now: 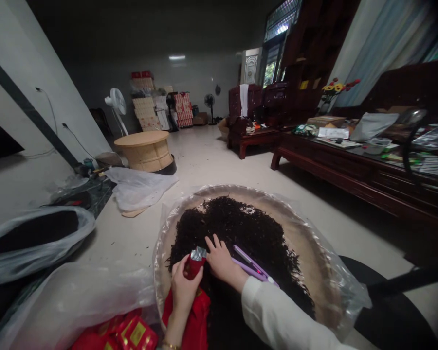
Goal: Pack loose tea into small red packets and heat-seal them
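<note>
My left hand (184,286) is closed around a small red foil packet (196,264), its silver top end pointing up. Just to the right, my right hand (219,260) reaches over a heap of dark dried tea leaves (237,221) with its fingers spread and nothing seen in them; whether the fingertips touch the leaves I cannot tell. Beside my right wrist lies a purple clamp-like heat sealer (254,266), its two arms apart, on the leaves. The heap rests in a wide round tray (319,253) lined with clear plastic. Red cloth-like material (199,316) lies under my left forearm.
Several red and gold packets (136,333) lie in a clear plastic bag (95,291) at lower left. Behind it is another plastic-lined container (85,226) of dark leaves. A round wooden stand (146,146) is farther off. A dark wooden table (336,180) borders the right side.
</note>
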`<state>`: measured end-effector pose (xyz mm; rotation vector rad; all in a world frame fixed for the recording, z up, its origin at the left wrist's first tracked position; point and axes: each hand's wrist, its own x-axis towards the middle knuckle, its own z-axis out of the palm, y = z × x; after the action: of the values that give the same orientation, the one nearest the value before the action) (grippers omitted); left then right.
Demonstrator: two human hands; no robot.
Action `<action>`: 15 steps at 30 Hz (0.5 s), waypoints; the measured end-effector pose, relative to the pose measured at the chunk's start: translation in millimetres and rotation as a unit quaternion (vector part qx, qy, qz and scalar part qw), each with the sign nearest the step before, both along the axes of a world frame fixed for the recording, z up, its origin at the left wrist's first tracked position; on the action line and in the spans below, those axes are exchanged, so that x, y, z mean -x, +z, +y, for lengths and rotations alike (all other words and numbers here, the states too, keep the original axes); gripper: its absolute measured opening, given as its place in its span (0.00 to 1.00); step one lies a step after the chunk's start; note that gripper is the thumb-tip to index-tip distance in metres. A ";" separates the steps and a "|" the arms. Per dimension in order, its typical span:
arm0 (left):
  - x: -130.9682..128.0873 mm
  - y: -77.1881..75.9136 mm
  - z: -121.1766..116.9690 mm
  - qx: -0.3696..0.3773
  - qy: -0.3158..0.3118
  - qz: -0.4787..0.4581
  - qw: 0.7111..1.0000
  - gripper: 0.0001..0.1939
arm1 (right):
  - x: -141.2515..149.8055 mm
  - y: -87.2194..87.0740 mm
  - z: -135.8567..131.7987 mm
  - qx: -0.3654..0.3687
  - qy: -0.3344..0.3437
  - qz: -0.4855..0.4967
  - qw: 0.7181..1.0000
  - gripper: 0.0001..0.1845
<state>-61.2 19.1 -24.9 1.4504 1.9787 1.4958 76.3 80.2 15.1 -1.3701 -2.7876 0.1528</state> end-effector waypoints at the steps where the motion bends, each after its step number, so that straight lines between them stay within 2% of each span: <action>1: 0.3 0.0 -0.3 -0.006 -0.002 0.003 1.000 0.26 | 2.4 -0.6 1.6 0.014 0.003 0.006 1.000 0.19; 4: 5.4 -0.5 -1.6 -0.023 -0.007 0.013 1.000 0.25 | 6.9 -0.8 -0.4 0.044 0.012 0.027 0.999 0.12; 8: 12.6 -4.3 -4.2 -0.019 0.000 0.016 1.000 0.25 | -7.6 2.7 -12.0 0.074 0.031 0.065 0.995 0.11; 10: 12.3 -6.4 -4.7 -0.017 0.004 0.013 1.000 0.25 | -20.6 4.0 -14.6 0.097 0.022 0.121 0.988 0.14; 11: 11.0 -7.0 -4.7 -0.016 0.004 0.012 1.000 0.25 | -26.7 4.0 -14.6 0.116 0.004 0.182 0.976 0.15; 12: 9.2 -7.3 -4.5 -0.015 0.001 0.011 1.000 0.25 | -31.9 3.5 -14.0 0.142 -0.022 0.264 0.954 0.14; 13: 6.8 -7.0 -4.2 -0.013 -0.003 0.011 1.000 0.24 | -36.2 2.6 -12.9 0.173 -0.056 0.361 0.915 0.13; 14: 4.2 -6.3 -3.8 -0.012 -0.009 0.011 1.000 0.24 | -39.6 1.4 -11.6 0.208 -0.095 0.463 0.857 0.11; 15: 1.4 -5.1 -3.5 -0.010 -0.015 0.011 1.000 0.24 | -42.1 0.2 -10.3 0.248 -0.134 0.555 0.783 0.10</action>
<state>-62.6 15.6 -29.9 1.5040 1.9515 1.4981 118.4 69.9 15.3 -1.1123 -1.5673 1.2685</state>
